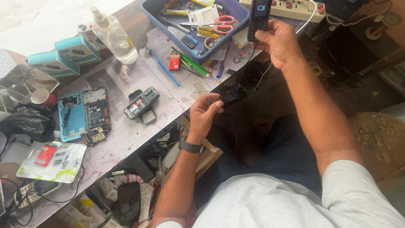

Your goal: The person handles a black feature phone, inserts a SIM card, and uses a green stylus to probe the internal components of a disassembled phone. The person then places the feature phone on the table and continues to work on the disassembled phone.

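My right hand (pixel 276 41) holds a small black keypad phone (pixel 259 16) upright above the blue tray; its screen is lit and a thin cable hangs from its lower end. My left hand (pixel 204 115), with a dark watch on the wrist, grips a flat black smartphone (pixel 234 89) at the bench's front edge, the fingers curled over its near end. A dismantled small phone (pixel 141 104) lies on the bench to the left of that hand. Further left lies an opened blue smartphone with its board exposed (pixel 83 115).
A blue tray (pixel 148 9) holds scissors (pixel 218 23), tweezers and tape. A clear spray bottle (pixel 113 36) stands at the back left beside teal boxes (pixel 63 55). A white power strip (pixel 291 7) lies at the top. An open drawer of clutter (pixel 135 185) sits under the bench.
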